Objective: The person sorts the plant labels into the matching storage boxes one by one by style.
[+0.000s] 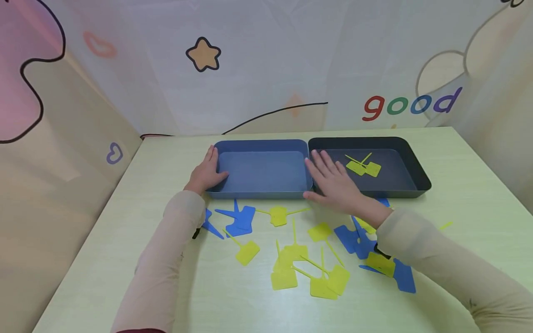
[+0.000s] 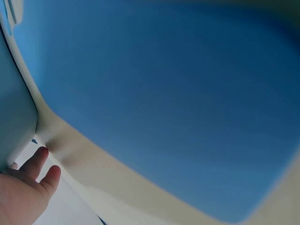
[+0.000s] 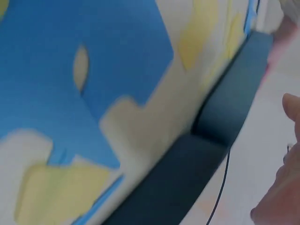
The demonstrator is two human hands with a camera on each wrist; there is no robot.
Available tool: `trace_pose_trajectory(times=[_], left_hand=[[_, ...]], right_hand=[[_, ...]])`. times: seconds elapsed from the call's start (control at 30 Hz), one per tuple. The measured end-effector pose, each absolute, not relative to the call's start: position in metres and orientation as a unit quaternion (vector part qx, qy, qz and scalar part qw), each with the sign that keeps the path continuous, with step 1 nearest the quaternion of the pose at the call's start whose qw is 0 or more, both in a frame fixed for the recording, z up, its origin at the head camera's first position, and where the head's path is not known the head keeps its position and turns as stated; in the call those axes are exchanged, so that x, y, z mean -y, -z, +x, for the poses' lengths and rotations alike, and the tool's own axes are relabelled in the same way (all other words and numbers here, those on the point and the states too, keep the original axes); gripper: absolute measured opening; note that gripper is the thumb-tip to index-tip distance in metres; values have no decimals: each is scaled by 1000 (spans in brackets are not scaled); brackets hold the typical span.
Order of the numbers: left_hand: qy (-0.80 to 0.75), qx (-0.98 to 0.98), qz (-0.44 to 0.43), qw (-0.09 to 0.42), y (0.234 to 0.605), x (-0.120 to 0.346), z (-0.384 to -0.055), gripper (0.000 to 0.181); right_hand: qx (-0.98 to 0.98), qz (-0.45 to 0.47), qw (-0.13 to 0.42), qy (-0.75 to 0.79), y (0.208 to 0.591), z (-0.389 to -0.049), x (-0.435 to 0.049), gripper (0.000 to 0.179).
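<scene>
My left hand (image 1: 206, 171) rests at the left end of the blue-grey tray (image 1: 266, 171), its fingers along the side rim and its thumb reaching over the tray. The right hand (image 1: 335, 185) lies with spread, straight fingers over the spot where this tray meets the black tray (image 1: 399, 178). Two yellow plant labels (image 1: 373, 169) lie crossed inside the black tray. In front of the trays are scattered more labels, yellow ones (image 1: 247, 253) and blue ones (image 1: 243, 222). A large blue label (image 2: 178, 103) fills the left wrist view. Some blue and yellow labels are partly hidden under the right forearm.
Both trays stand side by side near the back of the pale wooden table (image 1: 233, 305). Behind them hangs a printed cloth (image 1: 266, 60) with a star and the word "good". Several yellow labels overlap in a pile (image 1: 287, 266) at the middle front.
</scene>
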State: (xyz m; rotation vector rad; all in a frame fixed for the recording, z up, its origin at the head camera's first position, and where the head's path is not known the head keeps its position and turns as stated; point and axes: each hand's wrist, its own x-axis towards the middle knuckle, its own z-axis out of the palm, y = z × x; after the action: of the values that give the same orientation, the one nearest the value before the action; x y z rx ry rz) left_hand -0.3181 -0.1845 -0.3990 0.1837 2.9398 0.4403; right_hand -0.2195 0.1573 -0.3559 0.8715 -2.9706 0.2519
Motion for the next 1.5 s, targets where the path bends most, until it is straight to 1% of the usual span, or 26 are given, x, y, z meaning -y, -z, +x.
trace_pose_trajectory(times=[0.07,0.17,0.23,0.33,0.53,0.67,0.73,0.87,1.03,1.17,1.33,1.4,1.5], left_hand=[[-148,-984,59,83,399,185,-318,84],[-146,-984,60,82,400,184,-319,84],[-144,-984,61,79,400,185,-319,84],[-144,-985,63,77,400,185,-319,84],[-143,-985,64,75,397,183,-315,83],[-143,-985,65,75,395,183,-314,84],[-144,-984,66,75,395,183,-314,84],[-147,-984,66,77,395,184,-314,84],[-147,-984,65,77,398,184,-317,84],[-144,-985,66,74,399,185,-317,84],[-142,-985,64,75,398,184,-317,84],[-141,-985,64,76,399,184,-318,84],[-141,-985,64,77,399,184,-318,84]], right_hand=[[942,329,24,-65,361,-211,-147,76],[920,390,17,-41,368,-201,-134,70],[907,420,2,-30,373,-196,-127,66],[894,447,-34,-29,379,-190,-120,62],[888,448,-93,-42,389,-189,-109,59],[897,425,-120,-33,392,-193,-103,60],[900,416,-125,-27,393,-195,-100,60],[905,410,-113,-22,395,-199,-96,55],[905,420,-61,-19,396,-201,-93,46],[902,429,-32,-18,396,-201,-92,41],[900,436,-20,-5,396,-200,-91,35],[899,438,-17,-7,395,-199,-91,31],[896,443,2,-20,392,-199,-90,17]])
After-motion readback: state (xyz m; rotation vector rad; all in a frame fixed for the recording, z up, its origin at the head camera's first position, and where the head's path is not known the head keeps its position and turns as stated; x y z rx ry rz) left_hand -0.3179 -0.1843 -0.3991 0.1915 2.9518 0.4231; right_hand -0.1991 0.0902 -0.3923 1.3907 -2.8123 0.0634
